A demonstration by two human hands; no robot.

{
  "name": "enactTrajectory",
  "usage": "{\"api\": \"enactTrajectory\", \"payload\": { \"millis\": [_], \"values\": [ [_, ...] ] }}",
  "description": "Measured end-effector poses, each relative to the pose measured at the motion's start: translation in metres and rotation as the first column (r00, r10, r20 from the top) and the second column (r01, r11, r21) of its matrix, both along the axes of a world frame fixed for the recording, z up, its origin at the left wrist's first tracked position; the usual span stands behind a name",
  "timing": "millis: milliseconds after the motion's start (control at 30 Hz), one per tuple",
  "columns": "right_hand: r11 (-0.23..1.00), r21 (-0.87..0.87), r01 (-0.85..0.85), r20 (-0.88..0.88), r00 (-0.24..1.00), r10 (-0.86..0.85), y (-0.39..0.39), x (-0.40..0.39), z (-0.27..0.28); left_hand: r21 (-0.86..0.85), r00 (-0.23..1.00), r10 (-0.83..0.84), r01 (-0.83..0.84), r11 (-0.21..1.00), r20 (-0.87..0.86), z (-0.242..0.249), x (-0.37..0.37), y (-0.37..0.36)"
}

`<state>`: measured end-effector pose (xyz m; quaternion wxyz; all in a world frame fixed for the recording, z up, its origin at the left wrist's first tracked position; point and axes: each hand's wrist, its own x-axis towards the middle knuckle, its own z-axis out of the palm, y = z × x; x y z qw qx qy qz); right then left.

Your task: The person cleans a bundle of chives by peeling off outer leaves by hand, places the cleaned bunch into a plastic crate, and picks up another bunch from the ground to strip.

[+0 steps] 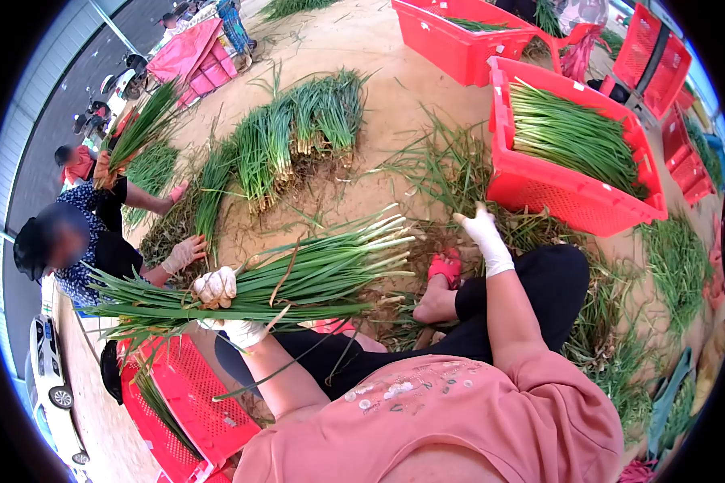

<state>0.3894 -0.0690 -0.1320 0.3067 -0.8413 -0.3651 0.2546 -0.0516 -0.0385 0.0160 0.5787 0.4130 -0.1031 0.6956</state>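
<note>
My left hand (215,288), in a white glove, is closed round a large bunch of green onions (314,278). The bunch lies sideways above my lap, pale stem ends to the right and leaf tips to the left. My right hand (482,232), gloved in white too, is held apart from the bunch, over loose trimmed leaves (451,173). Its fingers look partly spread and nothing shows in them. A red crate (572,193) near it holds green onions (576,133) laid lengthwise. Straight ahead, several bundles (298,121) lie on the ground in a curved row.
At left, a co-worker (80,233) reaches toward the greens; another person (76,165) sits behind. More red crates stand at the upper right (451,40) and lower left (185,394). Leaf litter (612,322) covers the ground to my right. A white car (48,362) is far left.
</note>
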Motion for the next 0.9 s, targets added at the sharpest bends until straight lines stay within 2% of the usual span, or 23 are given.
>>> {"api": "enactTrajectory", "payload": {
  "millis": [33, 67, 100, 167, 200, 233, 300, 333, 367, 400, 433, 600, 667, 900],
  "values": [
    [0.981, 0.160, -0.107, -0.247, 0.958, 0.145, 0.002, -0.014, 0.012, 0.000, 1.000, 0.000, 0.000, 1.000, 0.003, 0.000, 0.001, 0.000],
    [0.941, 0.301, -0.156, -0.489, 0.821, 0.293, 0.004, -0.027, 0.025, 0.004, 1.000, 0.001, -0.001, 1.000, 0.007, 0.000, 0.003, -0.001],
    [0.876, 0.457, -0.154, -0.739, 0.483, 0.470, 0.006, -0.040, 0.035, 0.005, 1.000, 0.000, 0.000, 1.000, 0.010, 0.002, 0.006, -0.002],
    [0.875, 0.478, -0.076, -0.878, -0.008, 0.479, 0.014, -0.068, 0.035, 0.009, 0.999, -0.041, 0.041, 0.999, 0.017, 0.012, 0.020, -0.007],
    [0.875, 0.478, -0.074, -0.871, 0.093, 0.483, 0.009, -0.083, 0.058, 0.009, 0.999, -0.047, 0.047, 0.999, 0.012, 0.010, 0.019, -0.006],
    [0.898, 0.428, -0.103, -0.891, 0.116, 0.438, 0.012, -0.091, 0.057, 0.010, 0.999, -0.052, 0.052, 0.999, 0.008, 0.008, 0.017, -0.005],
    [0.890, 0.431, -0.149, -0.895, 0.058, 0.443, 0.011, -0.092, 0.053, 0.031, 0.999, -0.050, 0.050, 0.998, -0.019, 0.007, 0.016, -0.001],
    [0.883, 0.454, -0.120, -0.890, -0.010, 0.456, 0.008, -0.092, 0.050, 0.048, 0.996, -0.066, 0.068, 0.997, -0.055, 0.005, 0.016, 0.000],
    [0.882, 0.454, -0.125, -0.890, -0.010, 0.456, 0.010, -0.092, 0.047, 0.062, 0.993, -0.078, 0.083, 0.995, -0.089, 0.006, 0.020, -0.002],
    [0.868, 0.488, -0.097, -0.872, -0.005, 0.489, 0.010, -0.092, 0.044, -0.024, 0.999, -0.048, 0.048, 0.999, -0.014, 0.010, 0.031, -0.010],
    [0.851, 0.521, -0.068, -0.853, 0.002, 0.522, 0.010, -0.092, 0.041, -0.205, 1.000, 0.012, -0.010, 0.979, 0.009, 0.007, 0.027, -0.012],
    [0.854, 0.506, -0.119, -0.854, 0.066, 0.516, 0.007, -0.090, 0.050, -0.228, 0.999, 0.006, 0.004, 0.974, 0.046, 0.009, 0.040, -0.012],
    [0.862, 0.504, -0.059, -0.844, 0.178, 0.505, 0.005, -0.091, 0.054, -0.218, 0.999, -0.001, 0.008, 0.976, 0.034, 0.008, 0.039, -0.009],
    [0.868, 0.497, -0.020, -0.854, 0.166, 0.493, 0.001, -0.086, 0.059, -0.215, 0.999, 0.000, 0.008, 0.977, 0.037, 0.003, 0.041, -0.005]
  ]
}}
